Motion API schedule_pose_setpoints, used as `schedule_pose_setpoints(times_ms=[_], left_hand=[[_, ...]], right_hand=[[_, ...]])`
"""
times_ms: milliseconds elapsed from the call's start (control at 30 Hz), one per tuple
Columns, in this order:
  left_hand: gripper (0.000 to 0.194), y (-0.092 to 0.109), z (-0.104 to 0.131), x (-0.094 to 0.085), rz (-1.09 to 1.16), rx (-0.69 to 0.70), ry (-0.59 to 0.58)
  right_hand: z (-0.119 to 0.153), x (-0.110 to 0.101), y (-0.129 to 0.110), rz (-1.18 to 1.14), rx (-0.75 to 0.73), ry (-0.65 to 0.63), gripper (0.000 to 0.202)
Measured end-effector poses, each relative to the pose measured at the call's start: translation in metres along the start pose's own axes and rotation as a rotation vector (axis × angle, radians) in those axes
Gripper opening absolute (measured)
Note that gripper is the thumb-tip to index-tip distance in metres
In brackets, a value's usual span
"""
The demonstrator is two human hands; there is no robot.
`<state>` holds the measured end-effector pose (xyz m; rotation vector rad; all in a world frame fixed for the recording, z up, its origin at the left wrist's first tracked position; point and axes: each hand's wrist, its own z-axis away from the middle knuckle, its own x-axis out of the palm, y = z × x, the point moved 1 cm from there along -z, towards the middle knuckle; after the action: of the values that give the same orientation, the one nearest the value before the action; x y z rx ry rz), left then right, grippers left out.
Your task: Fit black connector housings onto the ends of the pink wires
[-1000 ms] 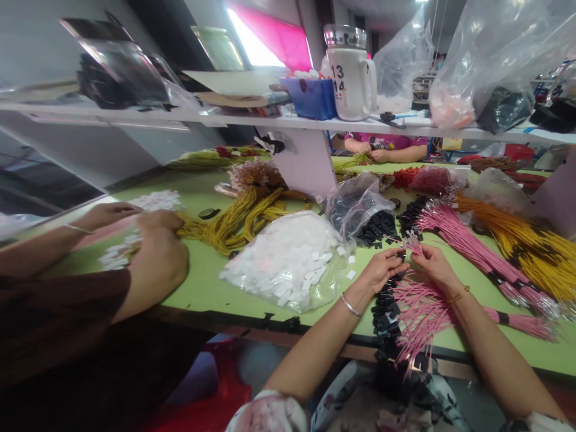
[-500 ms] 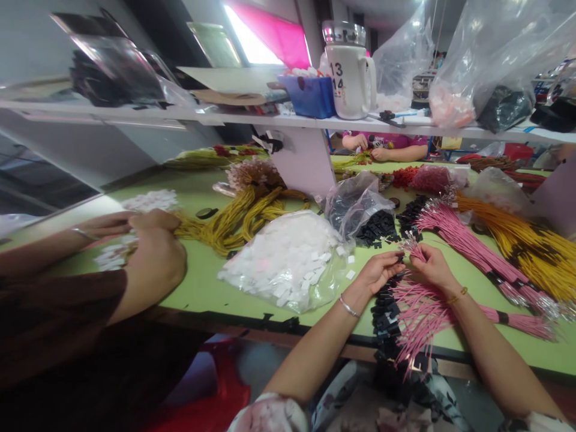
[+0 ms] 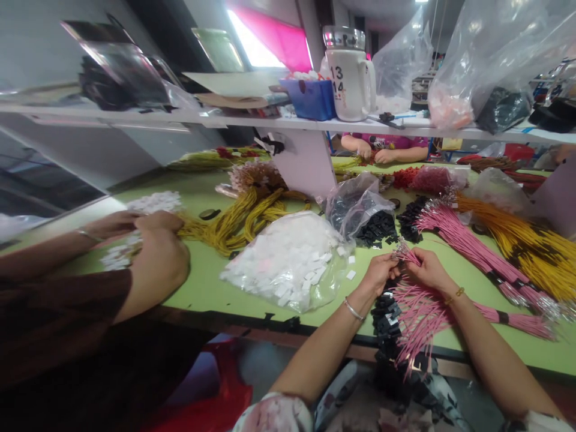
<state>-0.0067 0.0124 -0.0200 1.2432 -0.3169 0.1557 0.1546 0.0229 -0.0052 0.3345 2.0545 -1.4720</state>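
Slender pink wires with shiny metal tips [image 3: 410, 255] are gripped in the bare right hand [image 3: 427, 268] above the green tabletop [image 3: 202, 279]. The left hand [image 3: 381, 271] curls at those tips; its grip cannot be told. Blocky black pieces [image 3: 386, 315] heap nearby. A crinkled clear plastic bag [image 3: 333, 290] holds flat white chips [image 3: 310, 270]; a blue plastic box [image 3: 312, 103] holds pale pieces [image 3: 308, 75].

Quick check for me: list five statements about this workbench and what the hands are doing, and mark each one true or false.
1. The right hand holds pink wires. True.
2. The left hand rests on the bag of white pieces. False: it is by the tips of the pink wires, right of the bag.
3. The mug stands below the shelf. False: it stands on it.
4. The blue box is left of the mug. True.
5. The right wrist is bare. False: a yellow bracelet circles it.
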Motion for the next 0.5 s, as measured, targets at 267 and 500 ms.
schedule_pose_setpoints(times_ms=[267, 500], left_hand=[[0.016, -0.009, -0.002, 0.002, -0.128, 0.061, 0.015], [0.019, 0.003, -0.012, -0.024, -0.614, 0.286, 0.094]], right_hand=[[0.001, 0.008, 0.003, -0.055, 0.07, 0.0, 0.014], [0.002, -0.006, -0.009, -0.364, 0.152, 0.072, 0.02]])
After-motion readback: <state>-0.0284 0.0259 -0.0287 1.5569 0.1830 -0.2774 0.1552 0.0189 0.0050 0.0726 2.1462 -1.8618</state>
